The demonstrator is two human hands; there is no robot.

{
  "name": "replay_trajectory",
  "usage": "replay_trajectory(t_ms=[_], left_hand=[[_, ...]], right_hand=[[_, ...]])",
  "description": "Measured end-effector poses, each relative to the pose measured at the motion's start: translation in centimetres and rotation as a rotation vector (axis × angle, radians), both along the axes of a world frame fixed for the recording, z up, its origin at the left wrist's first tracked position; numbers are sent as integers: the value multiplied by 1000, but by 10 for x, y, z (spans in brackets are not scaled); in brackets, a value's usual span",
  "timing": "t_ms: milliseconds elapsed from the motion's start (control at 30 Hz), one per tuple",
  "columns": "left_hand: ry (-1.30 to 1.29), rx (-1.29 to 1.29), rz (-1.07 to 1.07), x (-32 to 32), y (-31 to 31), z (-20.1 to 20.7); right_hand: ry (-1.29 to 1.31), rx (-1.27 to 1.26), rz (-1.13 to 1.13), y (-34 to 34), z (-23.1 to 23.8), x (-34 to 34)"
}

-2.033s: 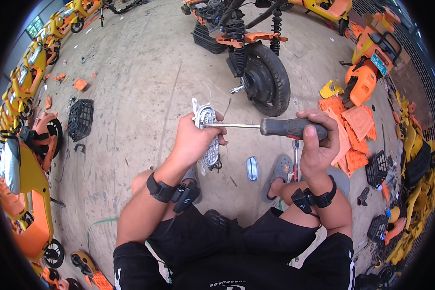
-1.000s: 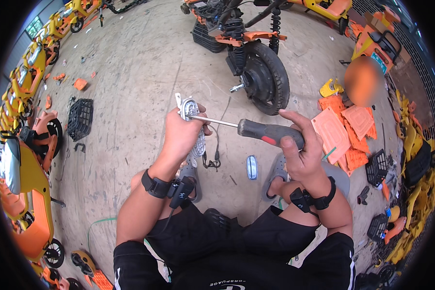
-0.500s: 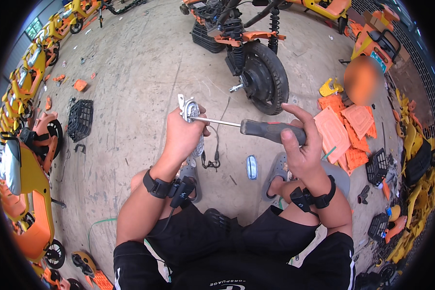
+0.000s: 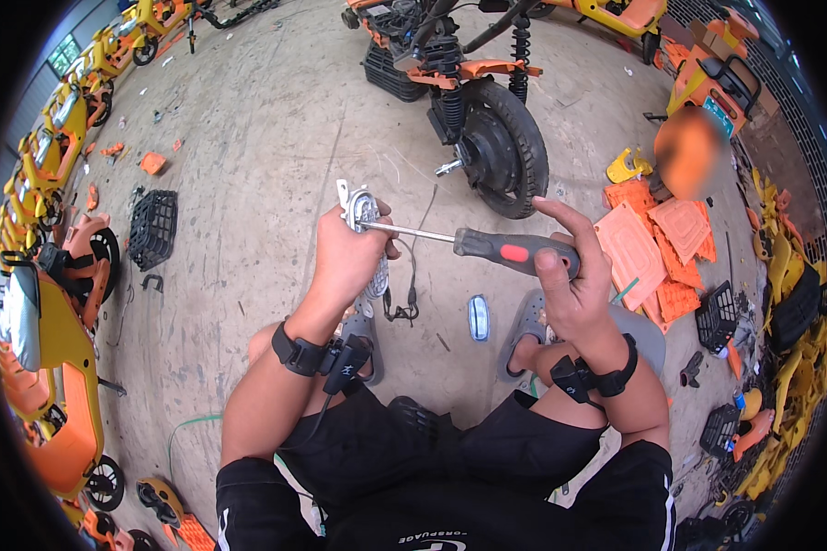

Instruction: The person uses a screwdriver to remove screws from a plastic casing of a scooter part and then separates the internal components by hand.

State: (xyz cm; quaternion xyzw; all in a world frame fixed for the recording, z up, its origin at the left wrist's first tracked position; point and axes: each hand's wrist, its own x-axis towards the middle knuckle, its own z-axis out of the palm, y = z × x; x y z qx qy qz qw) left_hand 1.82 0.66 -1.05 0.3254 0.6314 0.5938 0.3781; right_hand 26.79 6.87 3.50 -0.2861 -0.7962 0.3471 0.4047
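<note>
My left hand (image 4: 347, 248) is closed around a long silvery oval part with a white tab (image 4: 362, 207), held upright; its exact kind does not show. A screwdriver (image 4: 505, 248) with a black handle and a red patch lies almost level, its tip against that part. At the handle's butt end is my right hand (image 4: 574, 285), gripping it between thumb and curled fingers, with the index finger stretched along above. On the floor between my feet lies a pale blue oval piece (image 4: 479, 318). A black cable (image 4: 404, 308) rests on the ground beyond my left foot.
Ahead stands a partly stripped scooter with a black wheel (image 4: 510, 151). Orange panels (image 4: 634, 257) are piled at the right, near yellow scrap parts (image 4: 790, 358). Yellow scooters (image 4: 64, 395) line the left, with a black basket (image 4: 153, 228) beside them.
The screwdriver handle has rolled about its axis, so its red patch now faces up more plainly. My left hand and the silvery part have stayed in place.
</note>
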Motion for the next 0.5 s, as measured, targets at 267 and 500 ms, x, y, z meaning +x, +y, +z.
replay_trajectory(t_ms=[267, 500], left_hand=[[-21, 12, -12, 1, 1, 0], [-6, -5, -38, 0, -1, 0]], right_hand=[[86, 389, -19, 3, -5, -11], [5, 59, 44, 1, -5, 0]])
